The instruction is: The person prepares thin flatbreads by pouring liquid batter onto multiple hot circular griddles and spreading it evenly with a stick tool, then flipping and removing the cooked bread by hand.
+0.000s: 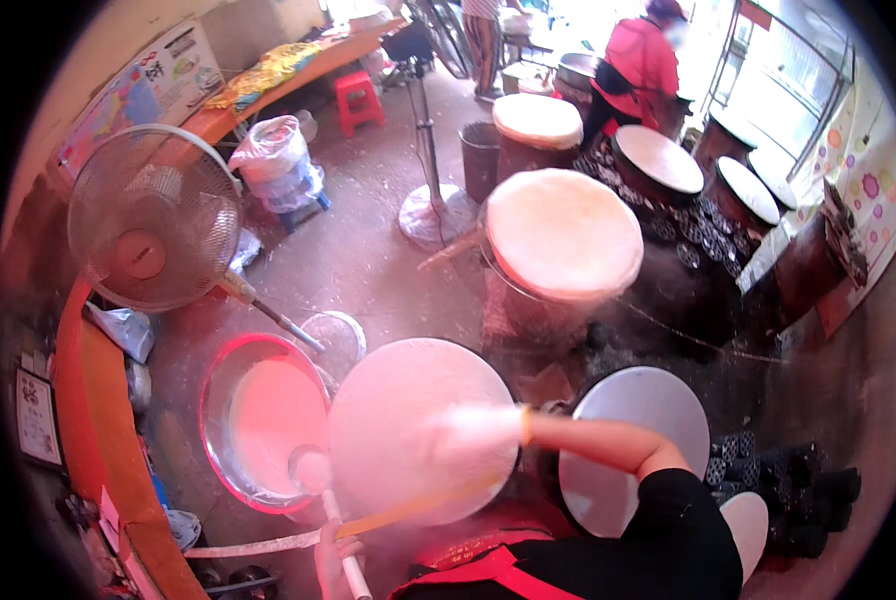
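Note:
My left hand (pixel 338 562) is wrapped round the pale handle of a ladle (pixel 310 468) near the lower edge. The ladle's round bowl rests over the right rim of a red-edged basin (pixel 206 420), which holds pale batter (pixel 273 410). To the right of the basin is a large round griddle (pixel 398 390) with a whitish layer over its surface. Above that griddle reaches my right hand (pixel 473 432), smeared by motion, so its fingers and anything in them cannot be made out. A thin yellowish strip (pixel 418 505) crosses the griddle's near edge, close to my left hand.
Right of me stands a second round griddle (pixel 618 400), beside black perforated coal briquettes (pixel 768 475). Ahead, a stack of pale flatbreads (pixel 565 232) sits on a round stand. A fan (pixel 153 220) stands at left. Farther off, a person in red (pixel 640 65) is near more griddles (pixel 658 158).

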`<action>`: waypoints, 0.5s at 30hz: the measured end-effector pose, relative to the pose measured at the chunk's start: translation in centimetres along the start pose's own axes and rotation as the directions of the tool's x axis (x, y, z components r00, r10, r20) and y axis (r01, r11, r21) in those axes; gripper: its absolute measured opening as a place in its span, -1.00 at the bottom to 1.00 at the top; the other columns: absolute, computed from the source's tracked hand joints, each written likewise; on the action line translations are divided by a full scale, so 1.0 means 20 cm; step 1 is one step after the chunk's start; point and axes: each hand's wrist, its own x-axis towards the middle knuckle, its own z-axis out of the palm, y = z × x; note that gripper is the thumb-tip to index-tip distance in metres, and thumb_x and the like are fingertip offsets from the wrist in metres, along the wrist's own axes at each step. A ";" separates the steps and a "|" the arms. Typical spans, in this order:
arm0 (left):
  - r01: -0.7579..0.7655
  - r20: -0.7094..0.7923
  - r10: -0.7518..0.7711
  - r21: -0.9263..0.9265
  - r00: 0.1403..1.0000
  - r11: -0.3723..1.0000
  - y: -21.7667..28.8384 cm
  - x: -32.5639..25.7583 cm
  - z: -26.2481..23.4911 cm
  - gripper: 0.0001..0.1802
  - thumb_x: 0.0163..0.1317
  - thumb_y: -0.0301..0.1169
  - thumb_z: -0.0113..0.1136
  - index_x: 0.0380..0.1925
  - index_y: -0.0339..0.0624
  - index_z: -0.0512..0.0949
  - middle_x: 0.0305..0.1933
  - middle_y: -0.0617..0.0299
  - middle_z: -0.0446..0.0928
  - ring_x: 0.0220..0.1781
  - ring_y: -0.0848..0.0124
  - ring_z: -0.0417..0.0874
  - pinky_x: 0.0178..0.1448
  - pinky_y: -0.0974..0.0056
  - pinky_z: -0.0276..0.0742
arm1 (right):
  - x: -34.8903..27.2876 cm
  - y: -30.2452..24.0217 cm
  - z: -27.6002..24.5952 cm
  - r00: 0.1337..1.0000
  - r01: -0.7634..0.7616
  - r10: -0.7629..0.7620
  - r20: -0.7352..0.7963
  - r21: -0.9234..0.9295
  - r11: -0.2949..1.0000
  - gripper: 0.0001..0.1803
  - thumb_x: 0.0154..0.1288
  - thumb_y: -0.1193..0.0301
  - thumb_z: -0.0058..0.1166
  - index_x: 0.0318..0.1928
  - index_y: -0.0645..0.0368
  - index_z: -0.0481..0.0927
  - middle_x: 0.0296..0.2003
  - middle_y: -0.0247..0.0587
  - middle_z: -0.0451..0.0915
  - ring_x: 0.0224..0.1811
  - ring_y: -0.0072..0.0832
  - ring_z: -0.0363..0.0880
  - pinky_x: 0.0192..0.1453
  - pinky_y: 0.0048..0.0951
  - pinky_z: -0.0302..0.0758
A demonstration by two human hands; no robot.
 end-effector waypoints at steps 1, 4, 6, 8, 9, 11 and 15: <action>0.013 0.033 -0.013 -0.003 0.999 1.000 0.04 0.03 -0.01 -0.67 0.39 -0.28 -0.05 0.01 -0.28 0.36 -0.45 0.24 0.34 -0.68 0.63 0.24 -0.71 0.57 0.22 | 0.10 -0.22 0.12 0.996 0.034 -0.035 -0.088 -0.013 0.999 -0.36 0.23 0.22 -0.07 0.31 0.12 0.24 0.09 0.10 0.45 0.05 -0.11 0.50 0.16 -0.16 0.39; -0.004 0.127 0.002 0.014 0.992 1.000 0.23 0.09 -0.05 -0.68 0.39 -0.27 -0.04 0.02 -0.23 0.36 -0.44 0.24 0.34 -0.67 0.64 0.23 -0.71 0.58 0.21 | 0.48 -0.57 0.29 0.964 -0.177 0.187 0.187 -0.069 0.982 -0.32 0.36 0.31 -0.16 0.43 0.02 -0.07 0.28 0.08 0.25 0.27 -0.04 0.30 0.26 -0.22 0.29; -0.027 0.144 0.026 0.007 0.989 1.000 0.45 0.13 -0.14 -0.68 0.39 -0.26 -0.04 0.03 -0.20 0.36 -0.43 0.25 0.33 -0.67 0.64 0.23 -0.71 0.58 0.20 | 0.67 -0.48 0.44 0.986 -0.124 0.135 -0.099 0.105 0.987 -0.38 0.39 0.30 -0.20 0.41 0.00 -0.01 0.23 0.09 0.30 0.19 -0.01 0.38 0.21 -0.20 0.33; -0.162 -0.045 0.180 0.268 0.983 0.950 0.68 0.24 -0.27 -0.64 0.40 -0.19 -0.06 0.10 -0.09 0.36 -0.42 0.23 0.38 -0.66 0.59 0.31 -0.71 0.55 0.22 | 0.83 -0.32 0.59 0.902 -0.064 0.165 -0.398 0.256 0.965 -0.45 0.41 0.26 -0.23 0.38 0.00 0.09 0.14 0.11 0.40 0.12 0.03 0.44 0.17 -0.19 0.36; -0.298 -0.092 0.411 0.547 0.907 0.782 0.80 0.31 -0.37 -0.63 0.40 -0.21 -0.06 0.12 -0.11 0.35 -0.43 0.23 0.39 -0.65 0.57 0.35 -0.71 0.53 0.23 | 0.90 -0.32 0.62 0.833 -0.003 0.180 -0.523 0.322 0.947 -0.49 0.42 0.22 -0.25 0.34 0.00 0.17 0.06 0.14 0.47 0.08 0.05 0.47 0.15 -0.20 0.38; -0.252 0.105 0.725 0.963 0.681 0.096 1.08 0.55 -0.57 -0.70 0.38 -0.30 -0.07 -0.03 -0.26 0.41 -0.40 0.12 0.52 -0.49 0.47 0.54 -0.59 0.38 0.42 | 0.96 -0.27 0.72 0.770 -0.117 0.355 -0.530 0.430 0.895 -0.51 0.44 0.17 -0.26 0.32 -0.04 0.22 -0.11 0.21 0.55 0.00 0.08 0.51 0.07 -0.15 0.41; 0.078 0.496 0.449 0.602 0.743 -0.795 1.76 1.14 -1.19 -0.59 0.28 -0.46 -0.13 0.14 -0.22 0.37 -0.28 -0.03 0.53 -0.29 0.14 0.58 -0.25 0.10 0.52 | 1.20 -0.17 1.00 0.745 -0.371 0.473 -0.470 0.298 0.880 -0.49 0.44 0.16 -0.27 0.33 -0.03 0.18 -0.25 0.27 0.55 -0.16 0.13 0.54 -0.08 -0.02 0.42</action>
